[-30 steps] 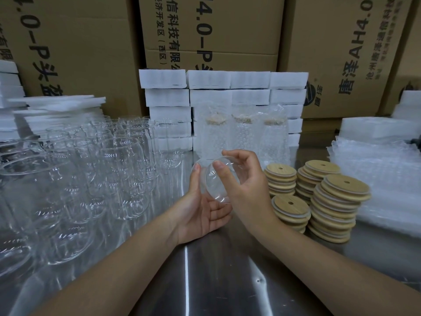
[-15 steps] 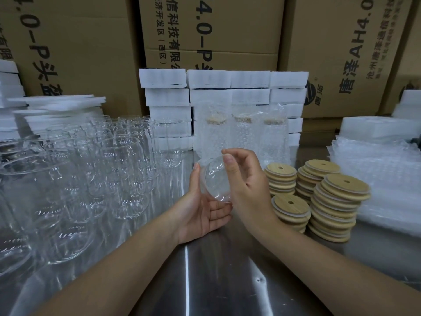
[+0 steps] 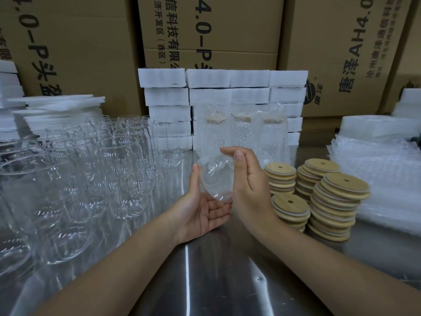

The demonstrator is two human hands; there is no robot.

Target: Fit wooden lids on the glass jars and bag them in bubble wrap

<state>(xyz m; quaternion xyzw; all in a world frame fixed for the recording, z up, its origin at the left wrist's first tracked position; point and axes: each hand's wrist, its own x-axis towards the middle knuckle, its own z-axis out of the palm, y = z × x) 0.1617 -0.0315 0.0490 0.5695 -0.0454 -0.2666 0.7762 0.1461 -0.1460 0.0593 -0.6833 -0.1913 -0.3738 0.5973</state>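
A clear glass jar [image 3: 216, 179] is held above the near middle of the steel table [image 3: 205, 281], tipped on its side with one round end facing the camera. The left hand [image 3: 200, 210] cradles it from below, palm up, fingers nearly straight, thumb against its left side. The right hand [image 3: 248, 185] grips its right side, fingers curled over the top. Just right stand stacks of wooden lids [image 3: 337, 192], then bubble wrap bags [image 3: 382, 179]. Behind stand three bagged jars [image 3: 239, 133] before foam blocks [image 3: 227, 78]. Empty jars [image 3: 118, 169] crowd the left.
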